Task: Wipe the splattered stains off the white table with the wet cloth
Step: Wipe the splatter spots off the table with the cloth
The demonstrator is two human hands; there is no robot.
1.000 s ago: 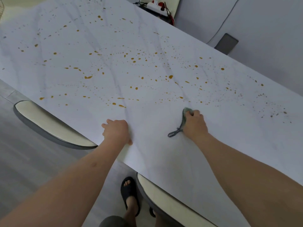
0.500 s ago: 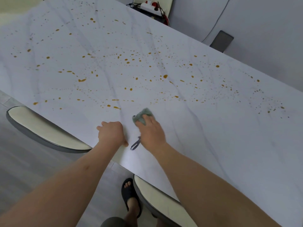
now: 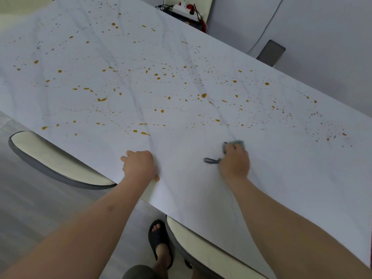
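Observation:
The white marble-look table is spattered with many orange-brown stains across its middle and far side; the strip nearest me has none. My right hand presses a small grey-green wet cloth flat on the table, fingers curled over it, and the cloth's dark loop trails out to the left. My left hand rests on the table near its front edge, fingers curled under, holding nothing.
Two cream chair seats with dark rims are tucked under the front edge, one at the left and one below centre. My sandalled foot stands on the grey floor. A power strip with cables lies beyond the far edge.
My right hand swept the cloth left toward my left hand, then back to the right along the near strip. The left hand has stayed in place.

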